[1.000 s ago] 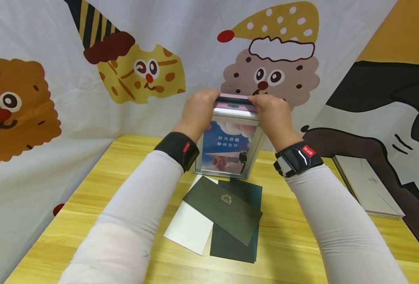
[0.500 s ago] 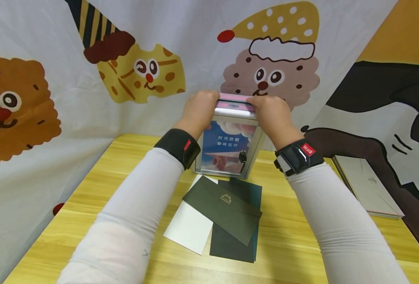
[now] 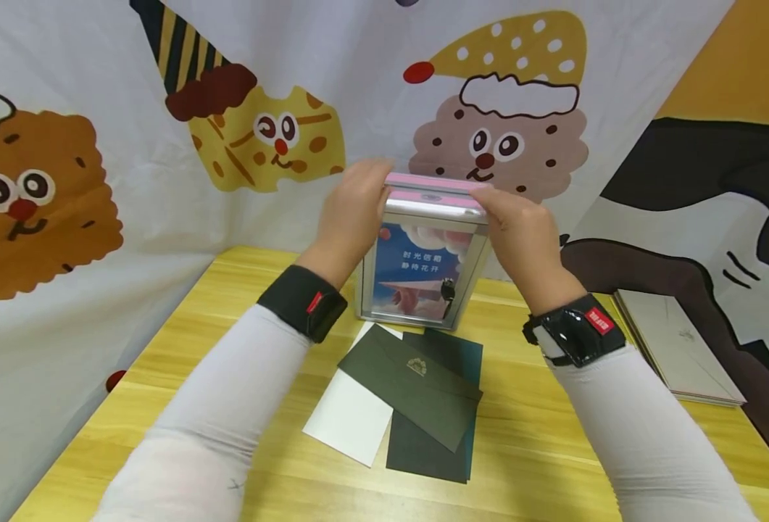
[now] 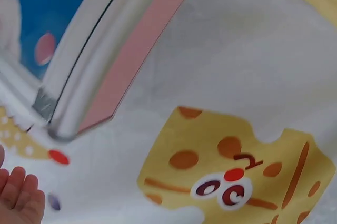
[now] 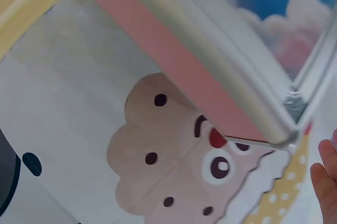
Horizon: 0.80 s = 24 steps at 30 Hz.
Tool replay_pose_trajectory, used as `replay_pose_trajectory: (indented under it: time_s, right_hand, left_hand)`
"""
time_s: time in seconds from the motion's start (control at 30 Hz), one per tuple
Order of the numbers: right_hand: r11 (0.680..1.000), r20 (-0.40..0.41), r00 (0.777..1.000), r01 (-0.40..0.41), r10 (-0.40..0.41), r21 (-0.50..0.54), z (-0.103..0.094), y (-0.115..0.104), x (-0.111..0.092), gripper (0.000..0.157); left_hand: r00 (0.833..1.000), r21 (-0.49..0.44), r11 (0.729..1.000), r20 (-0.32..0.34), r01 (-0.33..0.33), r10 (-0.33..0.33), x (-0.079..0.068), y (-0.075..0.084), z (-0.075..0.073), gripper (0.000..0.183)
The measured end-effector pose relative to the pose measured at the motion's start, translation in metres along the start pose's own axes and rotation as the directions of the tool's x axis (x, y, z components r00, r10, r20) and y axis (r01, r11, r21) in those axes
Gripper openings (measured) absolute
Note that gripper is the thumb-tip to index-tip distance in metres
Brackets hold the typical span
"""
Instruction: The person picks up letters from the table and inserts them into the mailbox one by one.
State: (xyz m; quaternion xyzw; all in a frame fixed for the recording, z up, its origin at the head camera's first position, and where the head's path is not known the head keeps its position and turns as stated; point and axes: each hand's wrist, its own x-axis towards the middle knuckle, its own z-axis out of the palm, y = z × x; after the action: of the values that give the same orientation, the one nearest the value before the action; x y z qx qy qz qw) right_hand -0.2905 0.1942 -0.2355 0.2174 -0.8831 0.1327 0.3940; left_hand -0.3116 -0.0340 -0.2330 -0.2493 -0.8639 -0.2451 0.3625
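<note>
A silver-framed letter box point(image 3: 366, 279) with a blue poster and a small lock on its front stands upright at the back of the table. Its pink top has a slot point(image 3: 436, 186) running across it. My left hand point(image 3: 354, 206) is at the top left corner, my right hand point(image 3: 521, 228) at the top right corner. Both wrist views show the fingers of the left hand point(image 4: 23, 197) and of the right hand point(image 5: 327, 171) relaxed and apart from the box. In front lie a dark green envelope point(image 3: 417, 384), a white envelope point(image 3: 348, 420) and darker envelopes point(image 3: 423, 453), overlapping.
A stack of pale grey envelopes point(image 3: 691, 344) lies at the right side of the wooden table point(image 3: 528, 435). Behind the box hangs a white cloth point(image 3: 371, 87) printed with cartoon biscuits and cheese.
A dark strip at the slot between my hands has dropped out of sight into the box. Both hands have then spread apart sideways. The envelopes on the table stay put.
</note>
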Motion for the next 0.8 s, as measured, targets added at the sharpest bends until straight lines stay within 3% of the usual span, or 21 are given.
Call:
replay_pose_trajectory:
  time_s: [0.1, 0.17, 0.3, 0.4, 0.5, 0.6, 0.73, 0.8]
  right_hand:
    - [0.998, -0.054, 0.997, 0.058, -0.058, -0.002, -0.009, -0.006, -0.024, 0.026]
    - [0.997, -0.07, 0.995, 0.077, -0.076, 0.008, -0.013, -0.01, -0.044, 0.027]
    - [0.996, -0.069, 0.994, 0.084, -0.082, 0.04, -0.017, -0.019, -0.084, 0.035]
    - [0.997, -0.024, 0.998, 0.058, -0.057, 0.055, -0.017, -0.026, -0.111, 0.041]
    - [0.997, 0.034, 0.999, 0.017, -0.02, 0.074, -0.014, -0.032, -0.134, 0.045]
    - [0.996, 0.073, 0.997, -0.027, 0.02, 0.086, -0.009, -0.036, -0.154, 0.045]
    - [0.992, 0.11, 0.991, -0.091, 0.08, 0.092, -0.003, -0.036, -0.174, 0.043]
    - [0.988, 0.13, 0.986, -0.121, 0.109, 0.092, -0.001, -0.036, -0.18, 0.042]
  left_hand:
    - [0.995, -0.024, 0.997, -0.069, -0.075, 0.073, -0.024, 0.001, -0.008, 0.022]
    - [0.992, -0.023, 0.993, -0.056, -0.112, 0.111, -0.044, 0.003, -0.01, 0.019]
    - [0.985, -0.053, 0.985, 0.048, -0.165, 0.168, -0.089, 0.007, -0.004, 0.017]
    - [0.963, -0.084, 0.976, 0.163, -0.202, 0.214, -0.125, 0.011, 0.009, 0.017]
    - [0.915, -0.093, 0.964, 0.305, -0.249, 0.266, -0.156, 0.015, 0.027, 0.022]
    - [0.84, -0.073, 0.957, 0.463, -0.282, 0.283, -0.179, 0.021, 0.043, 0.031]
    - [0.733, -0.037, 0.957, 0.635, -0.287, 0.244, -0.196, 0.026, 0.058, 0.039]
    - [0.696, -0.018, 0.959, 0.684, -0.283, 0.218, -0.2, 0.027, 0.064, 0.04]
